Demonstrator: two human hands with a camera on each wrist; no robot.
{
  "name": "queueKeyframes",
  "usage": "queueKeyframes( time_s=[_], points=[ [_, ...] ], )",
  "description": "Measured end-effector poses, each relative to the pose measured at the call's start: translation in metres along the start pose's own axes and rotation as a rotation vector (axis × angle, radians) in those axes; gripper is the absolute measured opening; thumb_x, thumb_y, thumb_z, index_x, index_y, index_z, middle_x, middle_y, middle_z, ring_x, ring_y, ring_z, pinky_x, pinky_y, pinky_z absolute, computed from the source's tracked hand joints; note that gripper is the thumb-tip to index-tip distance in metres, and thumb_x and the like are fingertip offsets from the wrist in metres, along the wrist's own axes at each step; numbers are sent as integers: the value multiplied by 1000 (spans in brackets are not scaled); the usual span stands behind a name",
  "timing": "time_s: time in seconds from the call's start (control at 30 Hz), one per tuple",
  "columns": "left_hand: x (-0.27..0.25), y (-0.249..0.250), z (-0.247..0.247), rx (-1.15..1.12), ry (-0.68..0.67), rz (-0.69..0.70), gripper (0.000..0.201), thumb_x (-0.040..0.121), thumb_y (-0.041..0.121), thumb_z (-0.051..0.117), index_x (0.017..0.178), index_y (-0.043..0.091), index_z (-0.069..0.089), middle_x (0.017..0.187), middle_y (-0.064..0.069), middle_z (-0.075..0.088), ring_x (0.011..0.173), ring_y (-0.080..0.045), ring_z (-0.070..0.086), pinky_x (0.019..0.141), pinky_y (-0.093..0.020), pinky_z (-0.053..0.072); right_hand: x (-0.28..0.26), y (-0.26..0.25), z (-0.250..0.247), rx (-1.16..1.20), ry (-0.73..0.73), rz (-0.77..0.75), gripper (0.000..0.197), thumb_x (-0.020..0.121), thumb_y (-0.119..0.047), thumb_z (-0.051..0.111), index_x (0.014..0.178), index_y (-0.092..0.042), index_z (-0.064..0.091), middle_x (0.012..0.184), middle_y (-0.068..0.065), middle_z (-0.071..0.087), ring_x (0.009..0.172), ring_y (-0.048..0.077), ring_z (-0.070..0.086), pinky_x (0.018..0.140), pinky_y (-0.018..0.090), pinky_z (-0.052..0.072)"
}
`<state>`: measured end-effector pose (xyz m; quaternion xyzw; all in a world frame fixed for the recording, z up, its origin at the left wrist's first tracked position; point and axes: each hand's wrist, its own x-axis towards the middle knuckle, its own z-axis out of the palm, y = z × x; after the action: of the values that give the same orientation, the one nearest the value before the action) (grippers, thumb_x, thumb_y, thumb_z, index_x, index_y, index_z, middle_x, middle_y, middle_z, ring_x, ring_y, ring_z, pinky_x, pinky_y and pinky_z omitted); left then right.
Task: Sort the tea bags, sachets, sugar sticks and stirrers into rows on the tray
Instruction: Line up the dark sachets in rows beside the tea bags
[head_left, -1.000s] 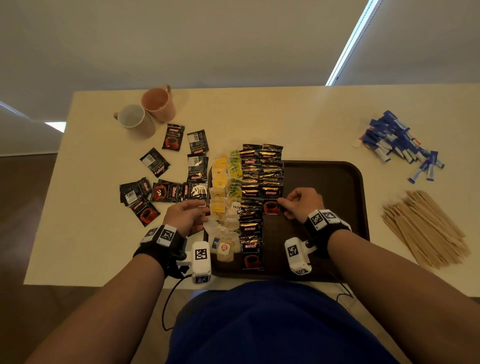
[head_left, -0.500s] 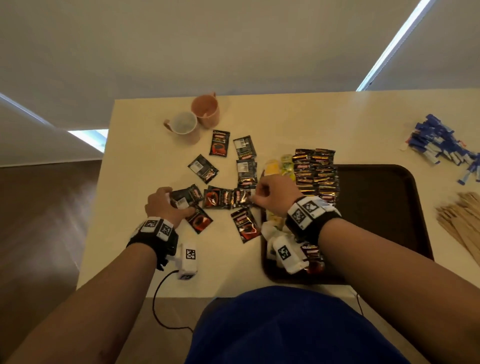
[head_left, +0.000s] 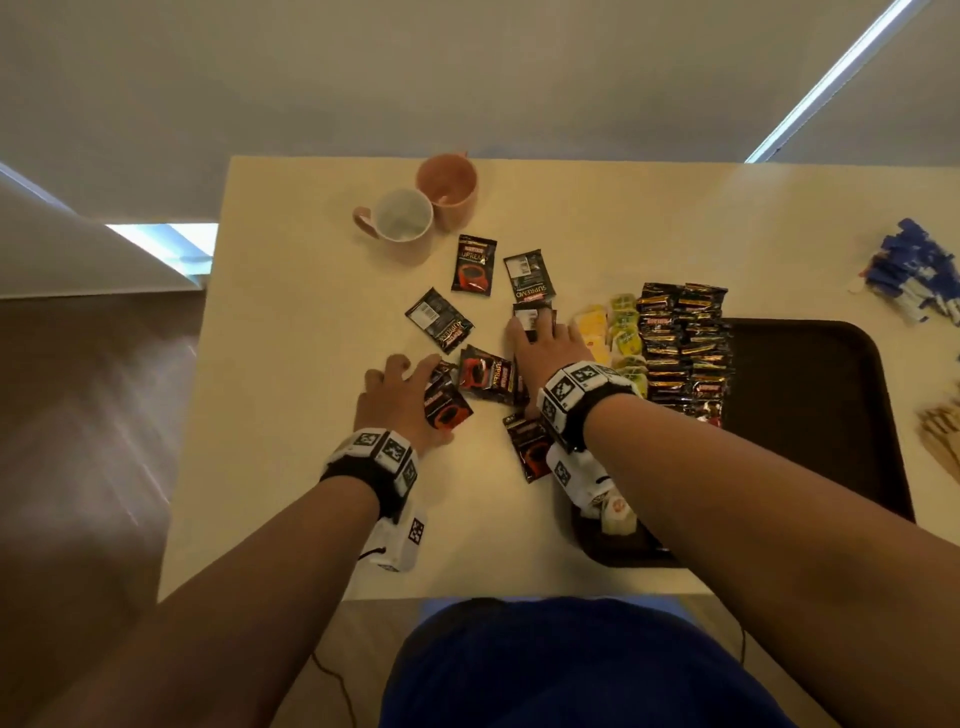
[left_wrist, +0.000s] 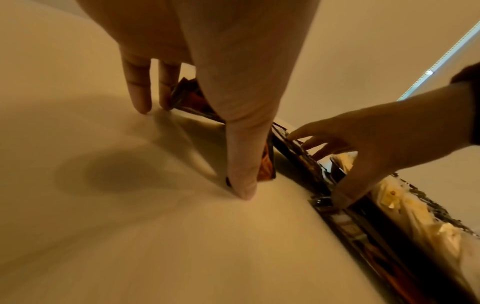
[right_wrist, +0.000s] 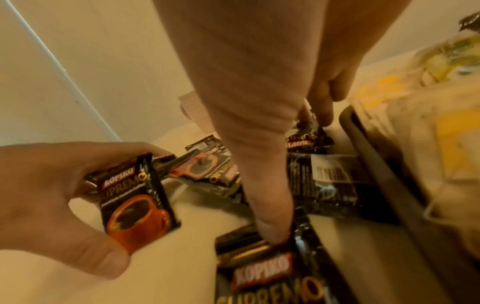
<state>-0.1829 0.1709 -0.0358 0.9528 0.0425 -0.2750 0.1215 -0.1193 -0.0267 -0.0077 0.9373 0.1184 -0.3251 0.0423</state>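
Black Kopiko coffee sachets lie loose on the table left of the dark brown tray (head_left: 810, 415). My left hand (head_left: 415, 389) grips a coffee sachet (right_wrist: 135, 205) between thumb and curled fingers, with more sachets tucked behind it. My right hand (head_left: 540, 348) is spread flat over the loose pile. Its fingers rest on a barcode-side sachet (head_left: 530, 319) and its thumb (right_wrist: 270, 226) presses another sachet (head_left: 530, 452). On the tray stand rows of dark sachets (head_left: 680, 343) and yellow-green tea bags (head_left: 618, 332).
Two pink mugs (head_left: 402, 221) stand at the back left. More loose sachets (head_left: 472, 265) lie in front of them. Blue sugar sticks (head_left: 919, 270) and wooden stirrers (head_left: 940, 436) lie on the table right of the tray. The tray's right half is bare.
My right hand left the tray's sachet row and came across to the loose sachets, then stretched farther back. My left hand moved left and gathered sachets. The view swung left.
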Motion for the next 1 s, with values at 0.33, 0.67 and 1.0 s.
queueKeyframes(
  time_s=[0.33, 0.67, 1.0],
  points=[
    [-5, 29, -1, -434, 85, -54, 88, 78, 29, 82, 150, 30, 30, 132, -11, 48, 123, -32, 49, 104, -40, 42, -12, -17, 11, 202, 23, -118, 67, 85, -27, 71, 143, -29, 39, 149, 13, 27, 128, 40, 39, 105, 49, 41],
    [4, 39, -11, -689, 47, -139, 65, 88, 25, 72, 145, 23, 41, 132, -3, 62, 120, -25, 59, 93, -27, 41, -12, -14, 8, 556, 64, -106, 80, 80, -15, 75, 148, -23, 32, 137, 11, 47, 122, 32, 53, 99, 39, 46],
    [10, 31, -19, -699, 20, -124, 42, 91, 27, 68, 131, 24, 58, 119, -3, 68, 106, -26, 66, 95, -36, 50, -3, -3, 4, 590, 117, -35, 60, 79, -20, 81, 132, -17, 54, 125, 9, 59, 116, 26, 55, 96, 34, 46]
  ],
)
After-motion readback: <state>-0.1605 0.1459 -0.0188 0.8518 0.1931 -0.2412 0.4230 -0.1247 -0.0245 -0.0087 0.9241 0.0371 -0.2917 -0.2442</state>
